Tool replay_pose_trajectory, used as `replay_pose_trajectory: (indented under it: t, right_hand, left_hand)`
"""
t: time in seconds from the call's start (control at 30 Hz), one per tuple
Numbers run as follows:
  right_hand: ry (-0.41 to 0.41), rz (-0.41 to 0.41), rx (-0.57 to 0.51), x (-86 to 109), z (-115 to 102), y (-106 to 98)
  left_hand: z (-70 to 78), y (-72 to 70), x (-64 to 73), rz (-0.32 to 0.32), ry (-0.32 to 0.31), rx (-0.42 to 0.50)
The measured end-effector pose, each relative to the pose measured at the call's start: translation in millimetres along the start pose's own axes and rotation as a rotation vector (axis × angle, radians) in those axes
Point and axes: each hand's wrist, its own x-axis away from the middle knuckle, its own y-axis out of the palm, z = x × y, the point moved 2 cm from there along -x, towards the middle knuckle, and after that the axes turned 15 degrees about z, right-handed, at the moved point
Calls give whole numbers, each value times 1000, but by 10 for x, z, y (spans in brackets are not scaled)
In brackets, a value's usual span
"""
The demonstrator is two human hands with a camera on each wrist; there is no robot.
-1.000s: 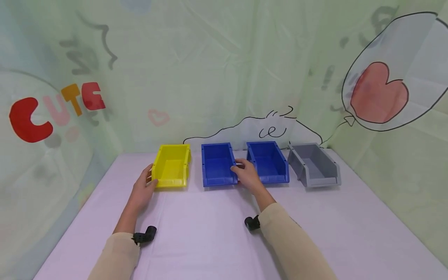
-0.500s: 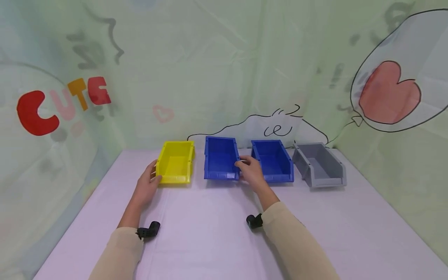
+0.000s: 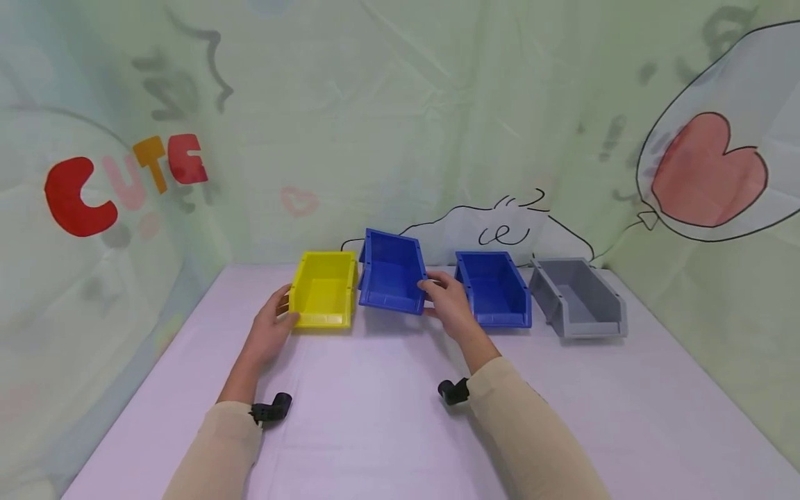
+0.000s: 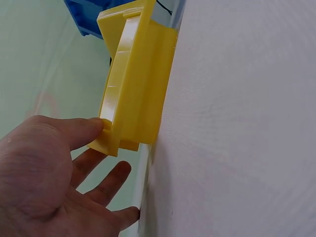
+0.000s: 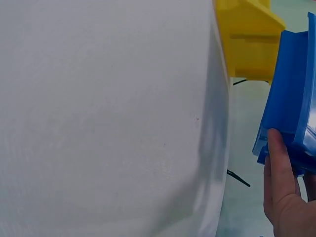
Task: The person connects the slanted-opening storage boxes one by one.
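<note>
The right grip (image 3: 453, 305) pinches the tilted blue bin (image 3: 391, 272), raised just right of the yellow bin (image 3: 322, 292); the left grip (image 3: 271, 329) pinches the yellow bin's near left corner. Farther right of it stand a second blue bin (image 3: 490, 292) and a gray bin (image 3: 578, 298).

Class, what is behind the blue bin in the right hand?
Behind the held blue bin, the green backdrop shows, with a black line emerging on either side. The bin covers a stretch of that line and part of the far edge of the table.
</note>
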Motion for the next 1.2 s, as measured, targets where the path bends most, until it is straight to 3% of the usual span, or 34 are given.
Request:
replay_pose_trajectory:
  t: [0.8,1.03,1.2]
  right_hand:
    - [-46,-22,40,0,25,44]
    - [-123,-43,125,23,-65,60]
    - [-227,-62,267,35,-180,86]
  left_hand:
    - [13,40,0,-2,3,5]
    - [18,35,-3,0,-13,-3]
    - [10,11,4,5,-11,-9]
